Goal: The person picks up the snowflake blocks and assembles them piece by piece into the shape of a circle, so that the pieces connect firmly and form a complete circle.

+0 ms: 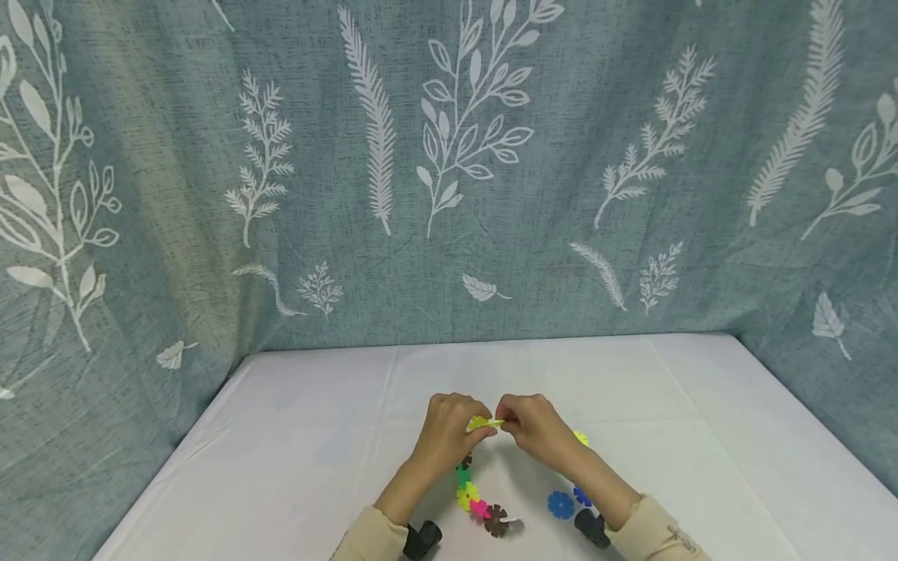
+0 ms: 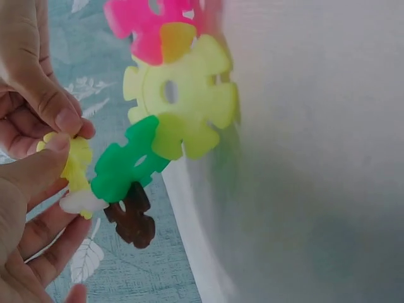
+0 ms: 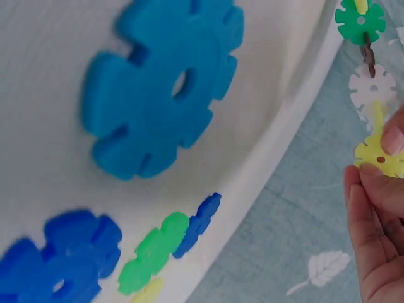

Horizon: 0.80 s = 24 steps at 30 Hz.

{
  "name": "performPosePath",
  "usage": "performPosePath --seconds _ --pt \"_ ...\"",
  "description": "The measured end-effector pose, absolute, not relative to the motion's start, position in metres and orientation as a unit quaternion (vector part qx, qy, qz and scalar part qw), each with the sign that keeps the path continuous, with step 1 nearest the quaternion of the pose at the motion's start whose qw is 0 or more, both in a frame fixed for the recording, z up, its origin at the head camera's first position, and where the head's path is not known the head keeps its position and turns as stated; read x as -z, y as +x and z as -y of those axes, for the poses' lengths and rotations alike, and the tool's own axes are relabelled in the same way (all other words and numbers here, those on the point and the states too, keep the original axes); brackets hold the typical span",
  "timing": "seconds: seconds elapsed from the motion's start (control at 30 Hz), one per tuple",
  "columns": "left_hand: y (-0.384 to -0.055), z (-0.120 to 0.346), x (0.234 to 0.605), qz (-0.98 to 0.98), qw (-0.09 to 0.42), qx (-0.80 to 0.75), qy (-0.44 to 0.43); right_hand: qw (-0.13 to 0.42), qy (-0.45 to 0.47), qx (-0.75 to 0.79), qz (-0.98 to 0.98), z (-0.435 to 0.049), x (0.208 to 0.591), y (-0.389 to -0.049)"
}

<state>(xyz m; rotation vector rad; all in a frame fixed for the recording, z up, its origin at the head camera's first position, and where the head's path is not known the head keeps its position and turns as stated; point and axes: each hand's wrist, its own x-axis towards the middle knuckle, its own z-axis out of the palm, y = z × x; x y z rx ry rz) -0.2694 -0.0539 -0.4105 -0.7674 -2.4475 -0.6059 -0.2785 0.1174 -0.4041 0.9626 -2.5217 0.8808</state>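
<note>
Yellow notched plastic discs (image 1: 479, 422) are held up between both hands. My left hand (image 1: 449, 428) pinches them near the white disc (image 2: 84, 202), while the thumb and fingers of my right hand (image 1: 536, 427) pinch a yellow disc at its edge. One yellow disc appears edge-on, slotted into the white one. From there a linked chain hangs toward the table: a brown disc (image 2: 134, 218), a green disc (image 2: 129, 161), a pale yellow disc (image 2: 199, 95) and a pink disc (image 2: 148, 28). The chain's lower end has another brown disc (image 1: 496, 520). Fingers partly cover the yellow discs.
By the right forearm lie a blue disc (image 1: 560, 505) and a darker blue disc (image 1: 581, 496). A green disc (image 3: 153, 252) joins another dark blue disc (image 3: 197, 226) there. Beyond the white-covered table (image 1: 316, 421) hangs a leaf-patterned curtain (image 1: 393, 296).
</note>
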Motion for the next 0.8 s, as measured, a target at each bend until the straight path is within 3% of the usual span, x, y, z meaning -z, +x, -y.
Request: performPosePath --seconds 0.13,0.3,0.43,0.8 --pt "-0.268 0.054 0.411 0.906 0.261 0.209 -0.259 0.13 0.283 -0.295 0.903 -0.124 0.401 -0.281" --pt "-0.266 0.053 0.413 0.909 0.269 0.215 -0.236 0.024 0.162 -0.251 0.954 -0.142 0.399 -0.279" --pt "-0.266 0.053 0.415 0.907 0.276 0.215 -0.234 -0.045 0.138 -0.212 0.966 -0.152 0.399 -0.276" --pt "-0.267 0.053 0.416 0.896 0.281 0.232 -0.252 -0.049 0.135 -0.217 0.966 -0.152 0.406 -0.277"
